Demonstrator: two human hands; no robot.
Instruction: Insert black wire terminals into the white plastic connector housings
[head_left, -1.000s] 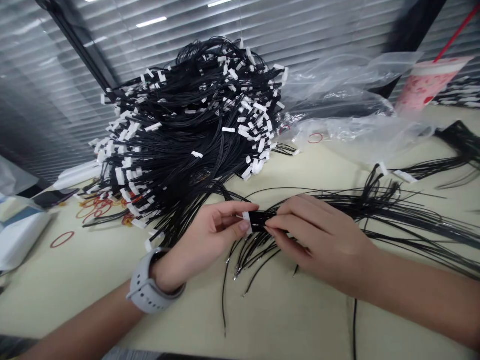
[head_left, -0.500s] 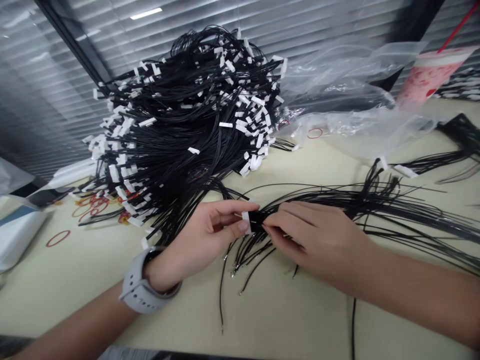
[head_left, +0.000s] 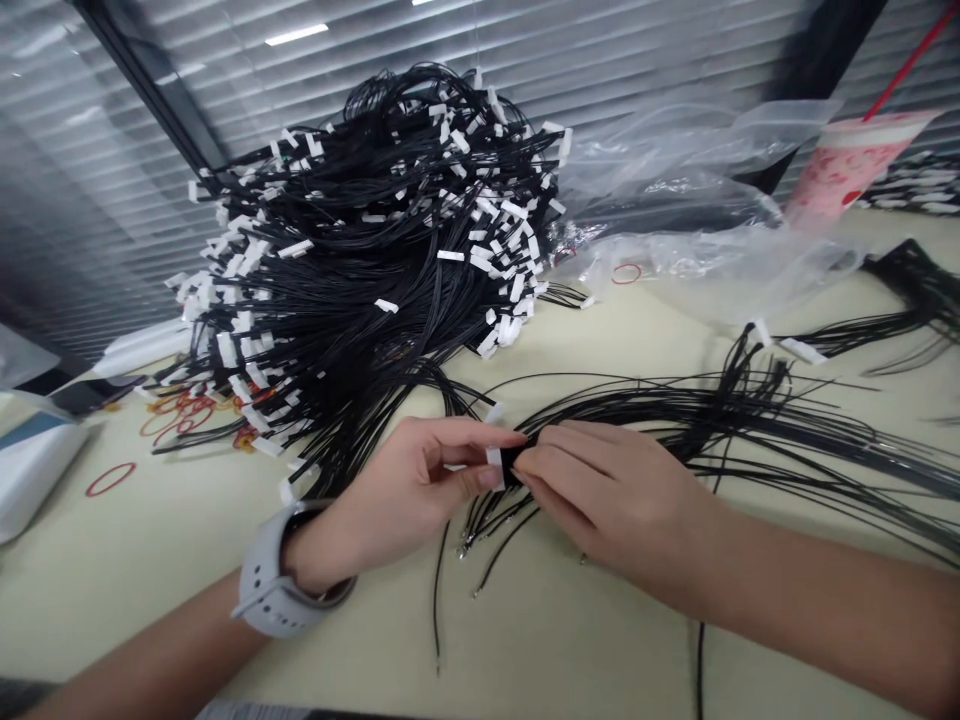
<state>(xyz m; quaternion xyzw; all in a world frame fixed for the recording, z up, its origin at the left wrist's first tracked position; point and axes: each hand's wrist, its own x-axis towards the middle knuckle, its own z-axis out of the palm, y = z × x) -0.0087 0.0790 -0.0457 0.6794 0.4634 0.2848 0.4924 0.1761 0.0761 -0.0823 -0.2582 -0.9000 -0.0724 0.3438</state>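
Between the thumb and fingers of my left hand [head_left: 431,470] is a small white connector housing [head_left: 496,468]. Black wires [head_left: 510,462] run out of its right side. My right hand [head_left: 611,485] pinches these wires close to the housing, its fingertips hiding the exact grip. Beneath both hands lie loose black wires [head_left: 491,555] with bare metal terminals at their ends. A longer bundle of black wires [head_left: 795,430] stretches off to the right, passing behind my right hand.
A big heap of black cables [head_left: 390,230] with white connectors stands at the back. Clear plastic bags [head_left: 697,220] and a pink drink cup [head_left: 844,170] with a straw are at back right. Rubber bands [head_left: 110,479] lie at left, near a white box [head_left: 37,475].
My right hand has shifted slightly left, closer to the connector housing. My left index finger now reaches over the wires toward the right fingertips. The view has tilted a little.
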